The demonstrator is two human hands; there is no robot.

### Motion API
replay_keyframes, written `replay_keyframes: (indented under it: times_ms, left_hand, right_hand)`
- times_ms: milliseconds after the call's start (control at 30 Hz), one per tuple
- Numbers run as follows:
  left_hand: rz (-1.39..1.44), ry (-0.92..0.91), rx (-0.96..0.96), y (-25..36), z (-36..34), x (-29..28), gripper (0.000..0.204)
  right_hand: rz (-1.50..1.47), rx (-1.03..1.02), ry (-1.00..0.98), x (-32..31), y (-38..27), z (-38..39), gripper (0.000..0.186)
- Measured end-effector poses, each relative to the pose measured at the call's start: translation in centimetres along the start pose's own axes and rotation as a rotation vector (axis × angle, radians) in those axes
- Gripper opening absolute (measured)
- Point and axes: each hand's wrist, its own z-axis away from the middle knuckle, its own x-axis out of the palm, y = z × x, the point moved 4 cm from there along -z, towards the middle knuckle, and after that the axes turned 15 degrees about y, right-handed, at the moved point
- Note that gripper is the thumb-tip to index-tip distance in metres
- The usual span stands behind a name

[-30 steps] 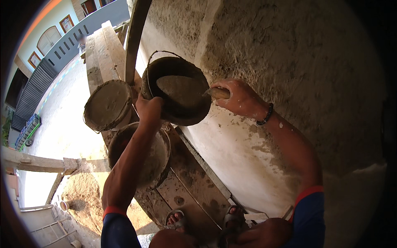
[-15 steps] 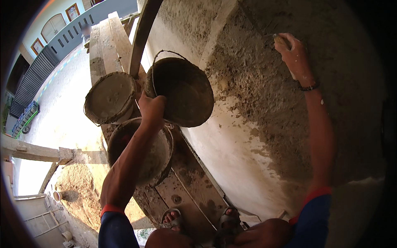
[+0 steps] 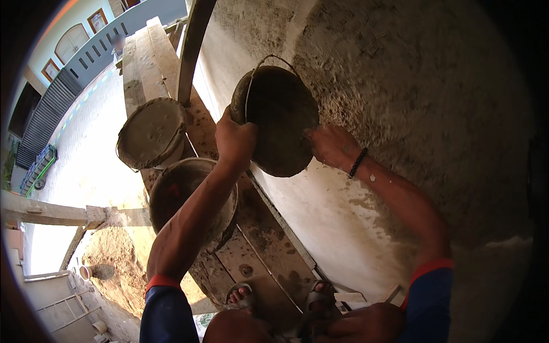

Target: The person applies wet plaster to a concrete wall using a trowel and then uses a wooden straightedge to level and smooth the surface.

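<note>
Right hand [image 3: 333,147] just swung down off the wall [image 3: 412,108] to the mouth of the bucket [image 3: 280,126], which the left hand [image 3: 236,139] grips by its near side, so probably back to loading up, though I can't tell what the right one's holding.

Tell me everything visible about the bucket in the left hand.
The bucket is round, dark and crusted with what looks like dried mortar; its base material is unclear. A thin, wire-like handle arches above its uneven rim. It is tilted, its mouth facing the camera, beside the wall. The left hand grips its left side; the right hand is at the right rim, contact unclear. The shadowed inside hides its contents.
</note>
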Motion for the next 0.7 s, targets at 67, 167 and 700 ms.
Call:
replay_keyframes:
  times_ms: [67, 167, 700]
  left_hand:
    - [-0.005, -0.015, 0.037, 0.1, 0.3, 0.2, 0.046]
    - [-0.014, -0.007, 0.012, 0.2, 0.4, 0.3, 0.046]
    - [0.309, 0.055, -0.141, 3.1, -1.1, -3.8, 0.050]
  right_hand:
    - [-0.198, -0.032, -0.048, 0.7, -0.3, 0.1, 0.034]
    - [-0.468, 0.058, 0.011, 0.7, -1.1, 0.8, 0.036]
    - [-0.687, 0.343, 0.129, -14.9, 4.2, -4.6, 0.036]
